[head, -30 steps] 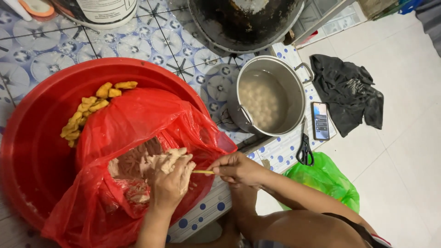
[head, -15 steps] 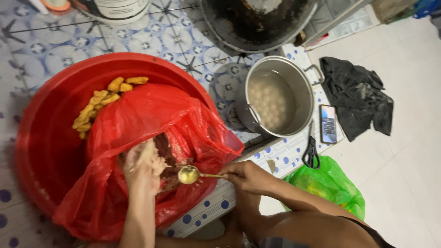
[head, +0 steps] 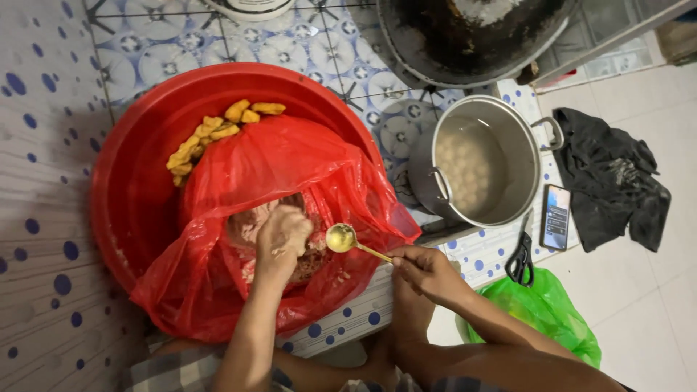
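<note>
1. While the left hand (head: 283, 236) is digging into the pale minced paste (head: 250, 221) inside the red plastic bag (head: 290, 174), its fingers are curled shut around a lump of it, pressed down into the mass.
2. The right hand (head: 428, 272) is pinching the handle of a small metal spoon (head: 341, 237), fingers clamped together on it, and the spoon's bowl is hovering just beside the left fist, over the bag's open mouth near the front edge of the red basin (head: 123, 196).
3. The bag is sitting in that basin, filling most of it, and a heap of yellow fried pieces (head: 218, 131) is lying at the basin's far edge, just behind the bag.
4. To the right of the basin, a steel pot (head: 483, 163) is holding cloudy water with many pale round balls (head: 468, 160) already floating in it, so a good share of the shaping looks done.
5. A fair amount of paste is showing in the bag, so I judge plenty is left to form.
6. Scissors (head: 521, 254) and a phone (head: 557, 216) are lying just past the pot, a dark cloth (head: 610, 181) is lying on the floor beyond them, and a green bag (head: 544, 312) is sitting near the person's right arm.
</note>
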